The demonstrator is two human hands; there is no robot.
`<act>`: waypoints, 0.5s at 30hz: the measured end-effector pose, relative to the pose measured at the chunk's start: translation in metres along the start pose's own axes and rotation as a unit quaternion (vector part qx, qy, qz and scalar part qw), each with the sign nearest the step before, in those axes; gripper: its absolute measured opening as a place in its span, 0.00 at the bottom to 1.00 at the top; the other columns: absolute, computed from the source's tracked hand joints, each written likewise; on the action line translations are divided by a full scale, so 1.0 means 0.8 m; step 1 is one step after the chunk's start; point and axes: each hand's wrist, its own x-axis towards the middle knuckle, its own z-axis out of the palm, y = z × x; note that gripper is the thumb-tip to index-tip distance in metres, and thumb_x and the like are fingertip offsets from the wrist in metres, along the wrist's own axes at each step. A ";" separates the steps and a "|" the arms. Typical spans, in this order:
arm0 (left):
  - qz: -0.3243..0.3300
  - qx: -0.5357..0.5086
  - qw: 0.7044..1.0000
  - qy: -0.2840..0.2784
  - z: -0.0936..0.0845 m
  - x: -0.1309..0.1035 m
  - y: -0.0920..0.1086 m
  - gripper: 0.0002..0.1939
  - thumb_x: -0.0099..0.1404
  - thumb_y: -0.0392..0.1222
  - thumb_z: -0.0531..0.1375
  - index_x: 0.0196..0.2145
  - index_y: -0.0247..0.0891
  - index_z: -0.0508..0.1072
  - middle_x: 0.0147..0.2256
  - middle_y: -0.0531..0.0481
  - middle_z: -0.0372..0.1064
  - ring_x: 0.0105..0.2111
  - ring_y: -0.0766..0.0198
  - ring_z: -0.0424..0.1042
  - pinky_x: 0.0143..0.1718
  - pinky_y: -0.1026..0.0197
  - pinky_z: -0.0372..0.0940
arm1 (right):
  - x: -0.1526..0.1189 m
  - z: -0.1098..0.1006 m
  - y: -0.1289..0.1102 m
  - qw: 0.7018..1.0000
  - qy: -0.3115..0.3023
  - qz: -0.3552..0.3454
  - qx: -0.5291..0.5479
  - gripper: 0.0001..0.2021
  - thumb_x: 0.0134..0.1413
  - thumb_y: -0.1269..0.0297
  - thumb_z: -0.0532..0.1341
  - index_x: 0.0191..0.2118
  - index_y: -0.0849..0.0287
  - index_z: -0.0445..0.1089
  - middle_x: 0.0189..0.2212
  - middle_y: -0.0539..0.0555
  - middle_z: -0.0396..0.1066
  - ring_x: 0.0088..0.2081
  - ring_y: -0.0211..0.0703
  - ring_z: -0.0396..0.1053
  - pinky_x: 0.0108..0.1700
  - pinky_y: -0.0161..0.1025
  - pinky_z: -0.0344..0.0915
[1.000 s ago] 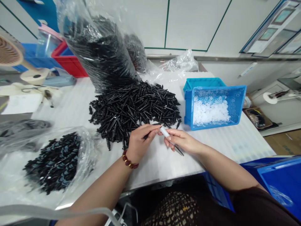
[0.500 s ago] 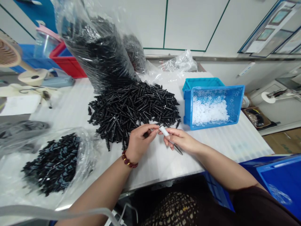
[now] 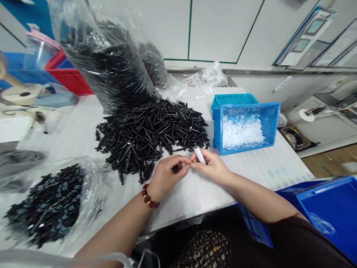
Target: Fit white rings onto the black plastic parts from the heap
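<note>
Both hands meet over the white counter point(image 3: 245, 175) near its front edge, just in front of the loose heap of black parts point(image 3: 152, 128). The left hand point(image 3: 166, 176), with a bead bracelet point(image 3: 149, 195) at the wrist, has its fingers pinched together on a small black part point(image 3: 176, 168) that shows dark between thumb and forefinger. The right hand point(image 3: 213, 167) has its fingers closed around a white tube point(image 3: 199, 154), whose upper end sticks up and tilts away from the person; the rest is hidden in the hand. The fingertips of the two hands touch, so the black part and the lower end of the tube come together there, though the exact join cannot be made out.

Toward the right edge of the counter, just beyond the right hand, stands a blue bin point(image 3: 275, 124) holding small white rings point(image 3: 241, 132). A large clear bag of black parts point(image 3: 106, 63) stands at the back behind the heap. Near the front left corner lies a second clear bag of dark parts point(image 3: 47, 203)
</note>
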 end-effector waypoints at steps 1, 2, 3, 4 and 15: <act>0.000 -0.009 1.000 -0.010 0.001 -0.001 -0.001 0.05 0.58 0.36 0.58 0.29 0.36 0.74 0.22 0.54 0.68 0.20 0.71 0.62 0.24 0.69 0.59 | 0.000 0.001 0.000 1.000 0.008 -0.007 -0.021 0.09 0.48 0.60 0.63 0.31 0.59 0.65 0.23 0.46 0.60 0.25 0.34 0.57 0.27 0.32 0.55; -0.007 -0.017 1.000 -0.018 0.000 -0.001 -0.002 0.05 0.58 0.37 0.58 0.29 0.37 0.75 0.23 0.54 0.69 0.21 0.71 0.63 0.25 0.69 0.59 | 0.001 0.002 0.000 0.999 0.013 -0.012 -0.037 0.09 0.48 0.59 0.62 0.29 0.60 0.65 0.23 0.46 0.60 0.25 0.34 0.56 0.27 0.32 0.54; -0.023 -0.026 0.999 -0.024 0.000 -0.001 -0.003 0.05 0.57 0.38 0.59 0.30 0.37 0.75 0.25 0.53 0.70 0.22 0.70 0.65 0.26 0.68 0.60 | 0.000 0.002 0.000 0.999 0.017 -0.017 -0.048 0.09 0.49 0.59 0.62 0.28 0.60 0.65 0.22 0.46 0.60 0.24 0.34 0.56 0.27 0.32 0.54; -0.046 -0.036 0.998 -0.028 -0.001 -0.001 -0.004 0.06 0.57 0.40 0.59 0.31 0.37 0.75 0.27 0.52 0.71 0.24 0.68 0.66 0.27 0.67 0.61 | -0.001 0.002 -0.003 0.998 0.023 -0.026 -0.054 0.09 0.49 0.59 0.61 0.28 0.60 0.65 0.22 0.46 0.60 0.24 0.34 0.56 0.27 0.32 0.54; -0.260 -0.291 0.921 0.025 -0.002 0.011 -0.006 0.13 0.45 0.34 0.54 0.33 0.38 0.63 0.30 0.55 0.61 0.26 0.71 0.58 0.25 0.70 0.57 | -0.060 -0.093 -0.101 0.842 0.397 -0.197 -0.308 0.05 0.52 0.64 0.59 0.29 0.57 0.68 0.28 0.50 0.67 0.31 0.41 0.65 0.36 0.38 0.61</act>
